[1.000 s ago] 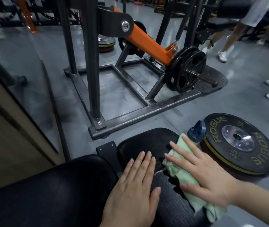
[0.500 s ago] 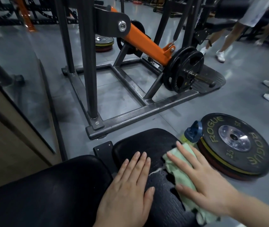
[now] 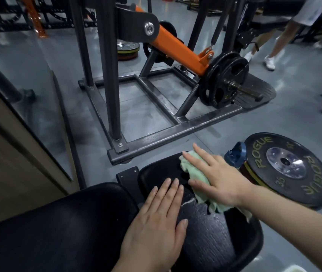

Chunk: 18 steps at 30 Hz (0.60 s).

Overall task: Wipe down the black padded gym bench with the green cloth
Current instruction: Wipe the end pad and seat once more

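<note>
My right hand [image 3: 218, 180] lay flat on the green cloth [image 3: 196, 178], its fingers [image 3: 200, 154] straight and spread, pressing the cloth down rather than gripping it. The cloth sat bunched under the palm near the far right edge of the surface [image 3: 205, 232], with a pale corner poking out past the fingertips and a ragged end trailing back under my wrist. My left hand [image 3: 156, 226] rested palm down just beside it, nearer to me, fingers straight and held together, holding nothing. The two hands were close, with a narrow strip of black padding between them. That padding showed a cracked, worn patch with a pale tear line running between my left fingertips and the cloth.

Off the right edge of the surface, on the floor [image 3: 293, 107], lay a black weight plate [image 3: 289, 169] with "ROGUE" printed twice in yellowish letters and "35" near its rim. A blue-capped bottle [image 3: 234, 156] stood against it. Beyond the far edge stood a grey steel frame [image 3: 156, 134] with an orange arm [image 3: 175, 50] carrying a black plate [image 3: 222, 81] marked "5".
</note>
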Each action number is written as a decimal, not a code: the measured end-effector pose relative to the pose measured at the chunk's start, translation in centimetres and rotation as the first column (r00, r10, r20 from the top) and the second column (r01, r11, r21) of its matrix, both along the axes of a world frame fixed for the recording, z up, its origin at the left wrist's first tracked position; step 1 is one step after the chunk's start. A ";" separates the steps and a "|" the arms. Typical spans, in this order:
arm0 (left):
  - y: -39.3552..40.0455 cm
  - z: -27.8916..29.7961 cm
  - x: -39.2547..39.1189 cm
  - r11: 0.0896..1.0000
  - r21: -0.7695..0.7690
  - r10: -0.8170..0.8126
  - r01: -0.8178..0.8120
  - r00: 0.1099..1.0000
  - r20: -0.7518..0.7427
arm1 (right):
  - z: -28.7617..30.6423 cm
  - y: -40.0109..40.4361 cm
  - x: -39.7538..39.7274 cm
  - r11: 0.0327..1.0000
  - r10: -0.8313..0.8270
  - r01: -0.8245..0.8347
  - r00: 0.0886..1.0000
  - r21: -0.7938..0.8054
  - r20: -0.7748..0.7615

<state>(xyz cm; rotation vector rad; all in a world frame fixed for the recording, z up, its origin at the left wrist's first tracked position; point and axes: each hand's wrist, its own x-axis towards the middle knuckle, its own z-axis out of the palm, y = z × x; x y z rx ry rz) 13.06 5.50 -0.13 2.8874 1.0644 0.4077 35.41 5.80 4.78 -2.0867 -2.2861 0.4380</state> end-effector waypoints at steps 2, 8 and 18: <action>0.1 0.1 0.0 1.000 -0.016 0.003 -0.003 1.000 0.018 | -0.3 -2.7 0.2 0.999 -0.042 0.042 0.999 -0.005 -0.029; -0.1 0.2 0.1 0.999 -0.030 0.020 -0.019 1.000 0.010 | -0.4 -7.3 0.0 0.984 -0.171 0.168 0.983 -0.052 -0.061; -0.1 0.4 0.1 1.000 -0.021 0.008 -0.009 1.000 -0.030 | -1.2 2.1 0.6 0.970 -0.242 0.237 0.957 -0.050 -0.161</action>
